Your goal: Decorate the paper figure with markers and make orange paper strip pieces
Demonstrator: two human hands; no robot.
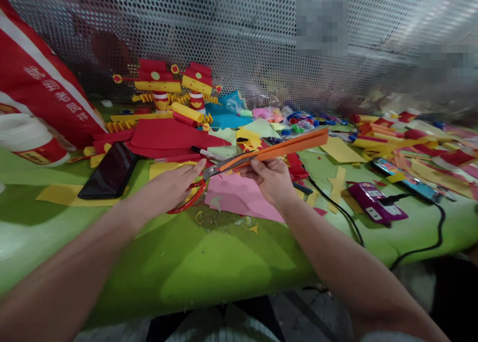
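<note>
My left hand grips a pair of scissors by the red handles. The blades point right and lie along the near end of an orange paper strip. Between the thumb and fingers of my right hand that strip is pinched, and its long end slants up to the right. Below the hands lies a pink paper sheet on the green tabletop. Small yellow paper scraps are scattered in front of it. A marker rests just behind the scissors.
Left are a black phone, a white cup and a red bag. Red paper and paper figures stand behind. To the right lie a purple power strip, its black cable and another phone.
</note>
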